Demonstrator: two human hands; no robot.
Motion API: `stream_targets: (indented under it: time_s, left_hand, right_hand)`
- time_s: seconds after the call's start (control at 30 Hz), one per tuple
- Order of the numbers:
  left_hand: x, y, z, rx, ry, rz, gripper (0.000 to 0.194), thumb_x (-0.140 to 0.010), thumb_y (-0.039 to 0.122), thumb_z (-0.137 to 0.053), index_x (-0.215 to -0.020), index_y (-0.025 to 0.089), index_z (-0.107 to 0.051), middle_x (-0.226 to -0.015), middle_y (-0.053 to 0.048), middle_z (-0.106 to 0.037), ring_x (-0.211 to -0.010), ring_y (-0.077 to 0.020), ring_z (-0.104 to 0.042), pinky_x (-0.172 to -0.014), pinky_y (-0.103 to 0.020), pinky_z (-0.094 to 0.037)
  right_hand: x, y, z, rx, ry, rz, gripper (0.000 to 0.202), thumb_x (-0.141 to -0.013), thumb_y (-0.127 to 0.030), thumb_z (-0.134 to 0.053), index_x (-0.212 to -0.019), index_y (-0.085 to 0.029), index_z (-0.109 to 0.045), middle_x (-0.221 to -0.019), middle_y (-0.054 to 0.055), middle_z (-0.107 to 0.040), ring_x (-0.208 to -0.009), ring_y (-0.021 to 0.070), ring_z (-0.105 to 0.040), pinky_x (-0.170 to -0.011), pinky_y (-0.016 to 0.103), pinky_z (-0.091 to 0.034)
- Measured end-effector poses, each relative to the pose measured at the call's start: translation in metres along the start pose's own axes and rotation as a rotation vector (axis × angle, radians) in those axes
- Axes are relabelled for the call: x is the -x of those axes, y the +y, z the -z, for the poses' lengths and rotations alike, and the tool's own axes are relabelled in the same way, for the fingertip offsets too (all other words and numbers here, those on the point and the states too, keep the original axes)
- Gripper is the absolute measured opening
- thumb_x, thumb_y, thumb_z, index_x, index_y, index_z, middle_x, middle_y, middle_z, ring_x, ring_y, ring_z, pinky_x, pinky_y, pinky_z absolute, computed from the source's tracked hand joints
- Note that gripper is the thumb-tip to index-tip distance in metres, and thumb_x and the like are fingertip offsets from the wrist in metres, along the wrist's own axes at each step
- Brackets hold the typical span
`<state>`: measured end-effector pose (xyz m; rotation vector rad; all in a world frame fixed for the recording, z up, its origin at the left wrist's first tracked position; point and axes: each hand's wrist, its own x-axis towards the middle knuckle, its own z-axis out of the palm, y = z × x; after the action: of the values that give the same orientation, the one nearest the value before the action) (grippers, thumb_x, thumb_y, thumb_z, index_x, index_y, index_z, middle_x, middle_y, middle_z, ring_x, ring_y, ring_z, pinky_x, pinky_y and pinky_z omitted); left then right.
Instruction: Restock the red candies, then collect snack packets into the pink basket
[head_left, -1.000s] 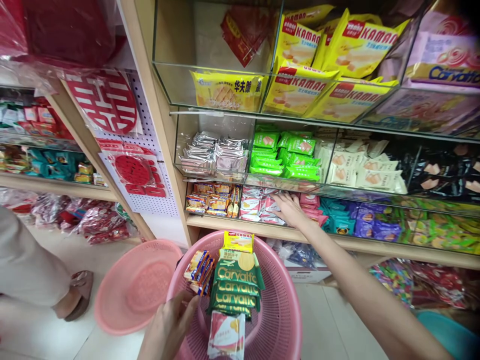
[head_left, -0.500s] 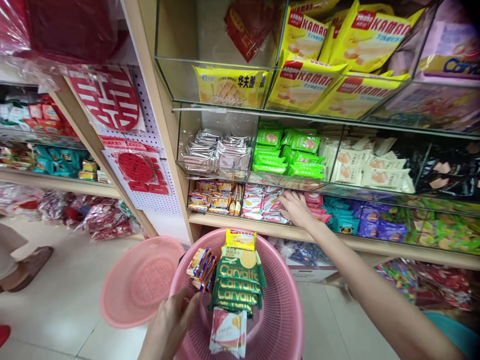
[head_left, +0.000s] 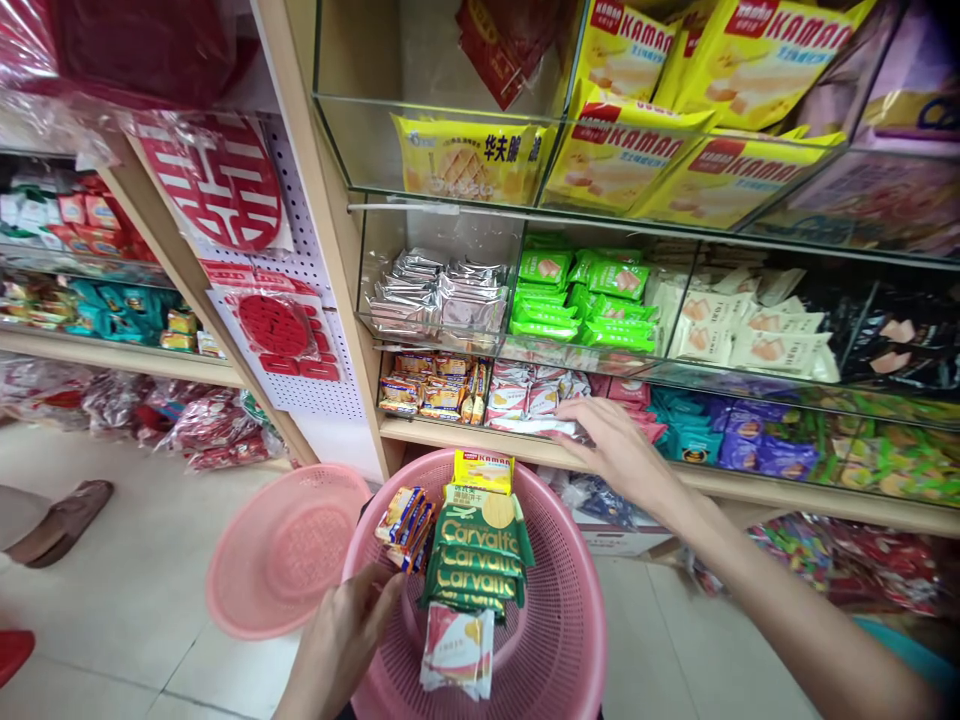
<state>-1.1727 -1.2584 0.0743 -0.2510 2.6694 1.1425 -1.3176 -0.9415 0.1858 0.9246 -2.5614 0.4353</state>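
My left hand (head_left: 341,630) is closed on the left rim of a pink plastic basket (head_left: 574,590). Inside the basket lie green Carvalto packets (head_left: 476,555), a yellow Kaman packet (head_left: 484,470), orange-and-blue snack packets (head_left: 406,527) and white-and-pink packets (head_left: 457,650). On the lowest shelf, my right hand (head_left: 619,450) is at the front of the compartment of white-and-pink packets (head_left: 517,395). Its fingers are closed on a white-and-pink packet (head_left: 544,427) at the shelf lip; the hand partly hides the grip.
A second pink basket (head_left: 289,550) stands on the floor at left. Glass-fronted shelves hold green packets (head_left: 585,290), cream packets (head_left: 742,325) and yellow Kaman bags (head_left: 622,150). A person's foot in a brown shoe (head_left: 71,520) is at far left. Below the shelf sits a box (head_left: 615,540).
My right hand has drawn back slightly from among the white-and-pink packets toward the shelf's front edge, with a packet at its fingertips. My left hand stays on the basket rim.
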Motion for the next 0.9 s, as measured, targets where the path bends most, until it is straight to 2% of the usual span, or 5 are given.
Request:
stream_targets:
  time_s: [0.17,0.43,0.57,0.77,0.9]
  left_hand:
    - [0.002,0.002,0.001,0.034,0.018,-0.018,0.045,-0.084,0.058,-0.038,-0.079,0.019,-0.060,-0.055,0.000,-0.058,-0.054,-0.0185,-0.058,-0.053,-0.026,-0.040]
    - [0.019,0.022,-0.002,0.557,-0.196,-0.138,0.039,-0.085,0.049,-0.051,-0.108,0.019,-0.058,-0.104,-0.006,-0.066,-0.097,-0.0209,-0.059,-0.085,-0.028,-0.046]
    - [0.021,0.023,-0.017,0.750,-0.375,-0.225,0.036,-0.078,0.042,-0.065,-0.106,0.018,-0.061,-0.097,-0.006,-0.067,-0.088,-0.0191,-0.060,-0.079,-0.028,-0.047]
    - [0.018,0.020,-0.032,0.762,-0.390,-0.139,0.039,-0.071,0.049,-0.069,-0.083,0.013,-0.064,-0.073,-0.003,-0.063,-0.069,-0.0162,-0.058,-0.062,-0.025,-0.045]
    - [0.013,0.018,-0.036,0.823,-0.369,-0.049,0.042,-0.070,0.053,-0.068,-0.078,0.013,-0.059,-0.069,-0.003,-0.061,-0.064,-0.0150,-0.057,-0.058,-0.025,-0.043]
  right_hand:
    - [0.017,-0.069,-0.003,-0.503,-0.301,-0.175,0.019,-0.086,-0.039,-0.053,-0.094,-0.022,-0.058,-0.087,0.001,-0.063,-0.077,0.0163,-0.056,-0.067,0.026,-0.040]
    - [0.049,-0.121,-0.075,-0.794,-0.742,-0.302,0.020,-0.066,-0.029,-0.070,-0.068,-0.018,-0.053,-0.060,-0.009,-0.045,-0.056,0.0074,-0.037,-0.049,0.021,-0.025]
    - [0.059,-0.128,-0.094,-0.879,-0.797,-0.324,0.026,-0.061,-0.032,-0.074,-0.066,-0.018,-0.052,-0.060,-0.009,-0.045,-0.056,0.0069,-0.038,-0.049,0.021,-0.025]
    - [0.076,-0.125,-0.106,-1.233,-0.769,-0.506,0.025,-0.065,-0.030,-0.071,-0.070,-0.017,-0.050,-0.061,-0.009,-0.044,-0.055,0.0060,-0.036,-0.050,0.020,-0.028]
    - [0.093,-0.122,-0.104,-1.317,-0.673,-0.679,0.026,-0.073,-0.035,-0.068,-0.086,-0.016,-0.056,-0.068,-0.005,-0.053,-0.062,0.0087,-0.049,-0.059,0.022,-0.038]
